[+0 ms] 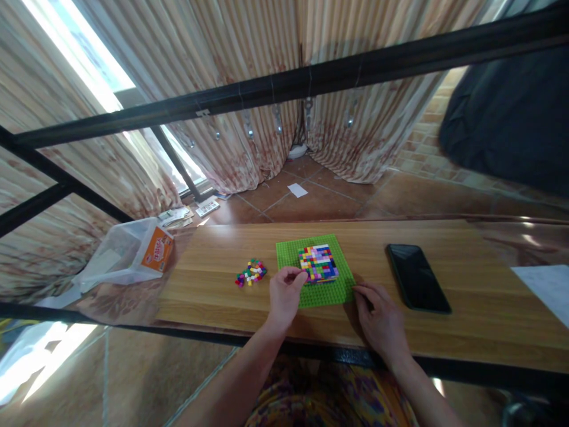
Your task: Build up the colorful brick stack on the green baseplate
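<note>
A green studded baseplate [285,252] lies on the table. Right of its middle rises a low block of small multicoloured building bricks [319,263]. My left hand [285,292] is over the plate's left part, thumb and forefinger pinched together at the front-left corner of the brick block. Whatever sits between those fingertips is too small to make out. At the plate's right edge, my right hand [381,317] rests with curled fingers, its fingertips gripping the edge near the front corner. To the left of the plate is a small pile of loose bricks [252,273].
A black phone [418,277] lies on the right of the wooden table [213,243]. Beyond the table's left end stands a clear plastic bin [127,249] with an orange label. A black metal bar [267,88] crosses above the far side. White paper [544,287] shows at far right.
</note>
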{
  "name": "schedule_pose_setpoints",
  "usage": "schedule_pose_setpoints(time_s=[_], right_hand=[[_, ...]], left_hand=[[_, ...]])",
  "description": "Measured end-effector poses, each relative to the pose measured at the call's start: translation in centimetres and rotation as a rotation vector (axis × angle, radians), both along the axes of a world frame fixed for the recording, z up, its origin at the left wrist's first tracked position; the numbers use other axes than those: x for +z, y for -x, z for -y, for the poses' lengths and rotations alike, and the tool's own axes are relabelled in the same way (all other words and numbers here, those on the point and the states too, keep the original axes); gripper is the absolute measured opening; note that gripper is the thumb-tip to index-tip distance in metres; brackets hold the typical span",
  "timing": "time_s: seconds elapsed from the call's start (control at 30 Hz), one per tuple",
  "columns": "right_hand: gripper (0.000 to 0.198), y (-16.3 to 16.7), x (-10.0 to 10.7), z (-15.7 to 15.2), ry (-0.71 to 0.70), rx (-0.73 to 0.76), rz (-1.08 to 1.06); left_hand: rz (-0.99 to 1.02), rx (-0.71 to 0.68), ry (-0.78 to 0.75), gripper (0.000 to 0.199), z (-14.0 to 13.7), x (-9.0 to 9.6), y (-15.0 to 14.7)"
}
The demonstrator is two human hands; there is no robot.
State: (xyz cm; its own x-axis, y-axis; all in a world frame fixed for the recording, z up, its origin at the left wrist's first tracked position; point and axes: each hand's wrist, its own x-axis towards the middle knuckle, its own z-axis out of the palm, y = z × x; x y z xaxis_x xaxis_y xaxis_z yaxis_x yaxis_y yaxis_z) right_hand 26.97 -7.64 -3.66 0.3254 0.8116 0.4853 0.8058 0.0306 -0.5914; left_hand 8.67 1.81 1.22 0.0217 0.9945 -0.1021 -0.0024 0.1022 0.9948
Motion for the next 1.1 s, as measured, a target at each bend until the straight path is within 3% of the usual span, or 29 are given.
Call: schedule_pose_setpoints(time_s=[0.17,0.4,0.63,0.77,0.9,1.1], right_hand=[[0.021,0.1,0.1,0.0,0.007,0.003,0.012],[0.021,0.1,-0.1,-0.1,0.037,0.014,0.056],[0.023,0.1,-0.1,-0.2,0.027,0.021,0.079],[0.023,0.0,-0.2,-0.2,0.022,0.021,0.087],[0.023,-0.1,-0.4,-0.2,0.015,0.032,0.093],[0.024,-0.4,-1.1,-0.1,0.017,0.022,0.116]], left_hand=[[0.092,-0.018,0.112,0.013,-0.5,0.7,0.1],[0.062,-0.031,0.219,0.015,-1.1,1.9,0.0],[0.074,-0.026,0.270,0.018,-1.6,1.8,-0.2],[0.126,-0.046,0.221,0.023,-1.5,1.6,0.2],[0.145,-0.038,0.137,0.024,-1.2,2.0,2.5],[-0.168,0.056,-0.155,0.010,-1.4,1.3,9.1]])
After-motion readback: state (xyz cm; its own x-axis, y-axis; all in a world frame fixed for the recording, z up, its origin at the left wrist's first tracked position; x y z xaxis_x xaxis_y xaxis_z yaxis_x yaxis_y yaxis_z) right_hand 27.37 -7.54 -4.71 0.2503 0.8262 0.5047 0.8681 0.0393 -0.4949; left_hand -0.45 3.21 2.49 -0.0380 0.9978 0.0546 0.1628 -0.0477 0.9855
